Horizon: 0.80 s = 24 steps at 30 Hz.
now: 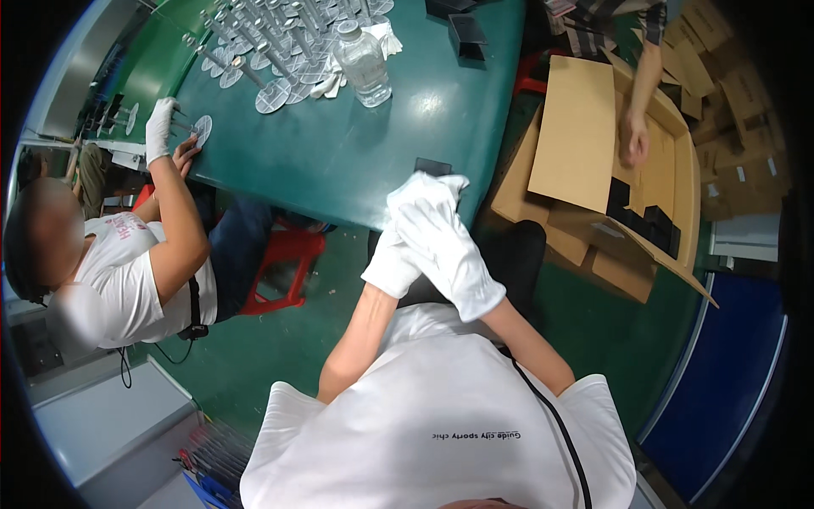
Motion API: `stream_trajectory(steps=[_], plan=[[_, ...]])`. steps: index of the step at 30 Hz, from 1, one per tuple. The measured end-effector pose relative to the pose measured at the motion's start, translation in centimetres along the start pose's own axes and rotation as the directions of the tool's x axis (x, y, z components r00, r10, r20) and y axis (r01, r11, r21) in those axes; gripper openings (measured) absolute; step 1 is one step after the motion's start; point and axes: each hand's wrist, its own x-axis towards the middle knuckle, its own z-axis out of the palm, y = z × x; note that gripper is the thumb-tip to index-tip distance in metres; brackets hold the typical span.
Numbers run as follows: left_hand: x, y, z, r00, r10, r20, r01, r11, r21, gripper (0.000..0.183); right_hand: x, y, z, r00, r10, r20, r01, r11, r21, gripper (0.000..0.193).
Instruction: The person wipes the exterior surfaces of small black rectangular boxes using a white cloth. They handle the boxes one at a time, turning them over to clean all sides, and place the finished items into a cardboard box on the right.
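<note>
Both my hands wear white gloves and are pressed together at the near edge of the green table. My right hand (441,246) lies across the top, its fingers bent over my left hand. Of my left hand (393,261), mainly the wrist and back show; its fingers are hidden beneath. Just beyond the gloves a small black piece (433,165) sticks out, with its near part covered. Whether either hand grips it cannot be made out.
On the table (356,161) stand a clear bottle (363,68), several rods on round clear bases (273,96) and black boxes (468,40). A seated co-worker (127,254) handles one rod at left. Another person's hand (636,142) reaches into an open carton (572,127) at right.
</note>
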Motion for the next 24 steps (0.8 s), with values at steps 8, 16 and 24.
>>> stream_trajectory(steps=[8, 16, 24], plan=[[0.0, -2.0, 5.0, 0.874, 0.443, -0.197, -0.249, 0.759, 0.602, 0.022, -8.3, 3.8, -5.2, 0.824, 0.541, 0.167, -0.562, 0.741, 0.368, 0.038], [-1.9, -3.6, 3.5, 0.801, -0.112, 0.587, -0.246, -0.957, 0.153, 0.017, -2.6, 6.4, -5.9, 0.607, 0.789, 0.089, -0.430, 0.232, 0.873, 0.051], [-2.0, -3.6, 2.9, 0.790, -0.123, 0.601, -0.274, -0.947, 0.166, 0.035, -0.8, 1.6, -8.8, 0.836, 0.545, 0.065, -0.474, 0.658, 0.585, 0.035]])
